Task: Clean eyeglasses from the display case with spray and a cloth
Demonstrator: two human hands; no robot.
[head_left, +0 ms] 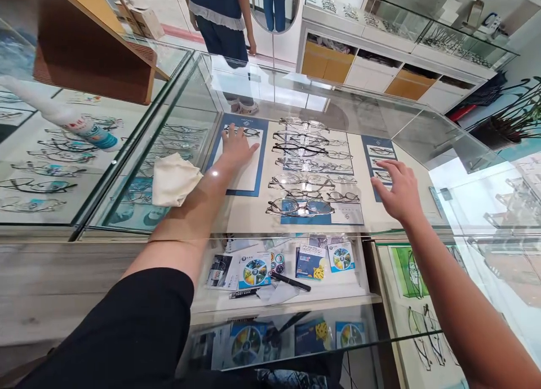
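My left hand (237,147) reaches over a blue-bordered white card (249,177) in the glass display case, fingers spread. Its fingertips lie at a pair of dark-framed eyeglasses (252,132) at the card's far end, partly hidden by the fingers; whether they touch it I cannot tell. My right hand (399,189) is open, palm down, fingers loosely bent over a blue card (367,146) with pictures of glasses. Between both hands, several eyeglasses (302,149) lie in a column. A folded blue-and-white leaflet (349,215) sits under the nearest pair.
On the glass top lie a cream cloth (174,180) and a white spray bottle (63,118). An open drawer (338,290) below holds leaflets and a black pen (289,281). A brown wooden stand (93,67) is at left. Another person (220,22) stands beyond the case.
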